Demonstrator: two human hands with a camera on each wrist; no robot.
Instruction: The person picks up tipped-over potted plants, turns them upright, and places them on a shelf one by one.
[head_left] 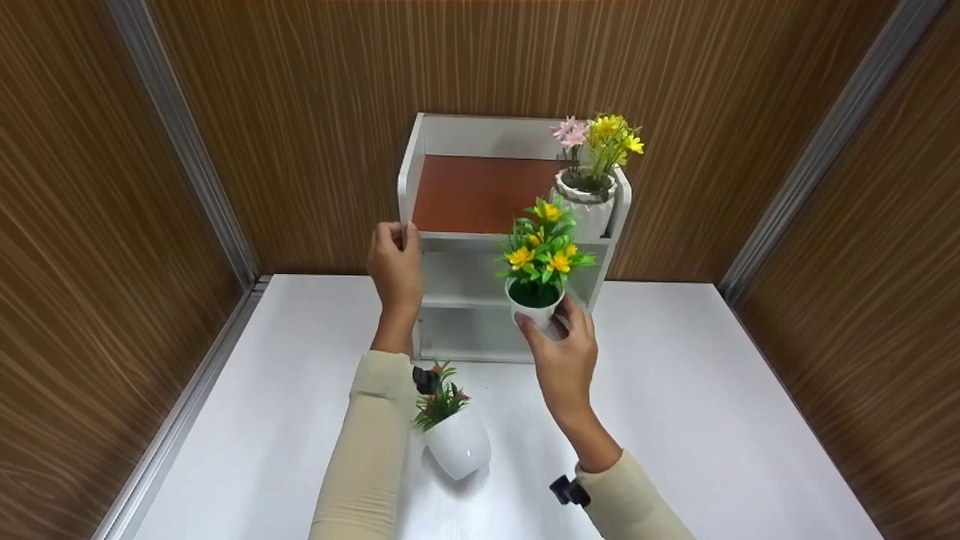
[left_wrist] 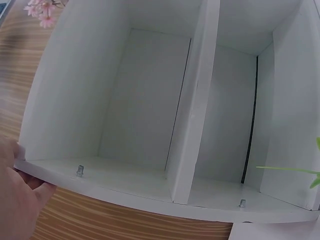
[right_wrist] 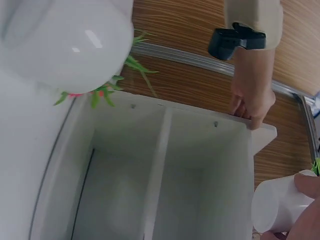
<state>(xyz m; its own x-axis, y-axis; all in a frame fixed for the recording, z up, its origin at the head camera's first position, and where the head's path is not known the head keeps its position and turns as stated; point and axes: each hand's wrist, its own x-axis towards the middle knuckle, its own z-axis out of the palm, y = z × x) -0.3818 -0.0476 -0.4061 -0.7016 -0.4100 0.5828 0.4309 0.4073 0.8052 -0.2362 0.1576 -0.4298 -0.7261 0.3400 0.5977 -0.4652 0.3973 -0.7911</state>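
Note:
In the head view my right hand (head_left: 568, 352) grips a small white pot (head_left: 534, 309) of yellow artificial flowers (head_left: 544, 251), held up before the shelf's right half. Thumb and fingers wrap the pot's sides; the right wrist view shows its white base (right_wrist: 272, 205). My left hand (head_left: 397, 270) pinches the left side panel of a white shelf unit (head_left: 459, 238), near its top board. The left wrist view shows the fingers (left_wrist: 42, 192) at that panel's edge. On the red-brown top board (head_left: 480, 191), at the right end, stands a whitish pot (head_left: 585, 210) with pink and yellow flowers.
A white slanted pot (head_left: 459, 444) with a green, reddish-flowered plant stands on the white table (head_left: 675, 390) in front of the shelf, between my forearms. Wood-grain panels (head_left: 285, 135) enclose the back and both sides. Two lower compartments (head_left: 465, 330) of the shelf face me.

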